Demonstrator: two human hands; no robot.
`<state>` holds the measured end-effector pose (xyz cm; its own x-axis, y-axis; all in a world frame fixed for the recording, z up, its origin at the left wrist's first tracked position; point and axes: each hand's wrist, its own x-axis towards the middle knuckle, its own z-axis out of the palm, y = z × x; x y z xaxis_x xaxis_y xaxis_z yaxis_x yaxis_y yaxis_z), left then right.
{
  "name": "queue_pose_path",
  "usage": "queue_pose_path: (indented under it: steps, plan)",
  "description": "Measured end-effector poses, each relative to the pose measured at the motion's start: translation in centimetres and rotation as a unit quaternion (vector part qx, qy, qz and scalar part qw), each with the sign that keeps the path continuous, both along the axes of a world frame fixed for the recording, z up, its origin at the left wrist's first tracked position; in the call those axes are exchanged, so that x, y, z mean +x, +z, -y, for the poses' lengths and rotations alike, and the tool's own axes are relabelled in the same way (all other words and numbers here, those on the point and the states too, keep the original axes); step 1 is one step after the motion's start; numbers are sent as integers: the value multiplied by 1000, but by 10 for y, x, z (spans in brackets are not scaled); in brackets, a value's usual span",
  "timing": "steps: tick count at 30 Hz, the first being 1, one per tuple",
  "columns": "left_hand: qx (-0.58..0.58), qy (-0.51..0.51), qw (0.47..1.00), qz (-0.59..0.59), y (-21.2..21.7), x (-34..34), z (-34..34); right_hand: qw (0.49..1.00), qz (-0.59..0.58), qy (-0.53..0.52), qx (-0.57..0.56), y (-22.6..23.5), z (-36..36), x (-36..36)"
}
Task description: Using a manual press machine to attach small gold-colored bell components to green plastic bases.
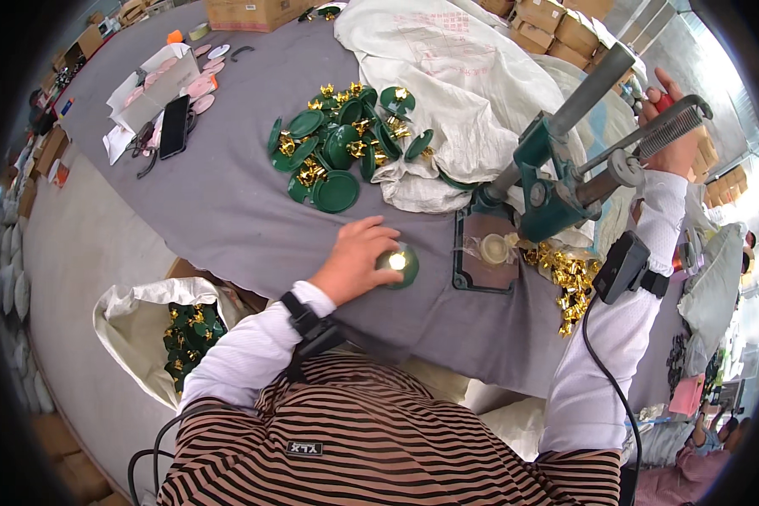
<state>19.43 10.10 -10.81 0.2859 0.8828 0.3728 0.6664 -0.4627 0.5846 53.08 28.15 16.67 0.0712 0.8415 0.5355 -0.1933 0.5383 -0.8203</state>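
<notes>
My left hand (358,260) curves around a green disc (407,271), its thumb and fingers at the rim. A shiny gold metal piece (397,261) sits on that disc. My right hand (675,148) is raised at the upper right, closed around the red-ended lever (662,126) of a green hand press (548,187). Under the press, its base plate (485,280) carries a pale round seat (495,249). Loose gold metal pieces (573,282) lie heaped right of the base. Beyond my left hand is a pile of green discs (336,191), many with gold pieces on them.
An open white sack (131,325) at lower left holds green and gold parts. On the grey cloth lie a black phone (174,126), a white box (173,80) and pink discs (202,87). A white woven sack (422,51) covers the far middle, beside a cardboard box (249,13).
</notes>
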Motion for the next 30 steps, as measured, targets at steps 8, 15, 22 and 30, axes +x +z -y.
queue_pose_path:
  steps: [8, 15, 22, 30]
  plan:
    - [124, 325, 936, 51, 15, -66, -17, 998, 10, -67, -8, 0, 2, -7]
    - [106, 116, 987, 13, 13, -62, 30, 997, 34, -63, 23, -4, -8, 9]
    - [31, 75, 996, 37, 9, -30, -7, 1000, -13, -11, 15, -4, -16, 14]
    - [-32, -28, 990, 135, 36, 109, -33, 998, -49, -24, 29, -5, 2, -8]
